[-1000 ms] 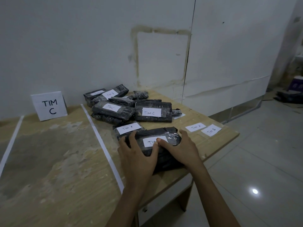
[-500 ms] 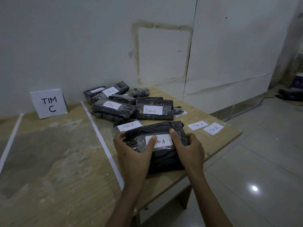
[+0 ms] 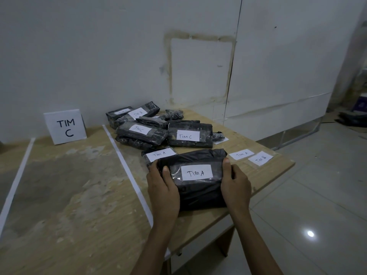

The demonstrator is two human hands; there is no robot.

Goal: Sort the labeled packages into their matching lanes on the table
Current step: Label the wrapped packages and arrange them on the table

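Honestly, that TIM A package looks like a soft, bulky bundle in slick black plastic, probably light but floppy, so I'd take it by both short ends rather than pinch the loose wrap. Left hand and right hand each grip an end, thumbs on top, and it's over the near right part of the surface, just in front of the unsorted pile.

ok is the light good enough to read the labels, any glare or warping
Head view: dim, flat light, but the label on the held TIM A package reads clearly; glare spot on the floor tiles; wide-angle bending curves the wall seam; the label on the rearmost package is illegible.
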